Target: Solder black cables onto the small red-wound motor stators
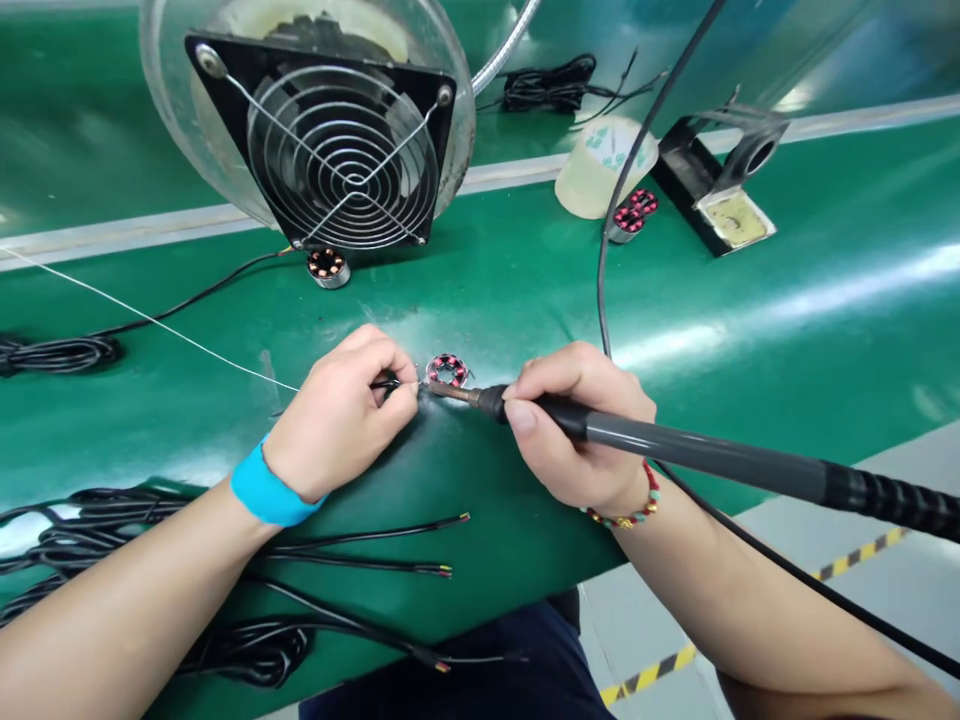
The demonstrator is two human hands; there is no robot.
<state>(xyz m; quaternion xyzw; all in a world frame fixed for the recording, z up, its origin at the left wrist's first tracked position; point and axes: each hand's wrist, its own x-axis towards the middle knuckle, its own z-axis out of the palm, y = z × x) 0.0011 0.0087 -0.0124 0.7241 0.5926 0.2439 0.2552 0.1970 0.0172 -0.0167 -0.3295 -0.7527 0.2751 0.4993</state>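
My right hand is closed around the handle of a soldering iron. The iron's tip lies at the near edge of a small ring-shaped motor stator with red windings. To the left of the stator, my left hand pinches a black cable end between thumb and fingers. A thin pale wire, which looks like solder, runs from the far left to this hand. Whether the iron touches the wire ends or the stator I cannot tell.
A fan with a wire guard stands at the back, a copper-wound stator below it. At the back right are a tape roll, red-wound stators and an iron stand. Black cables lie at the front left.
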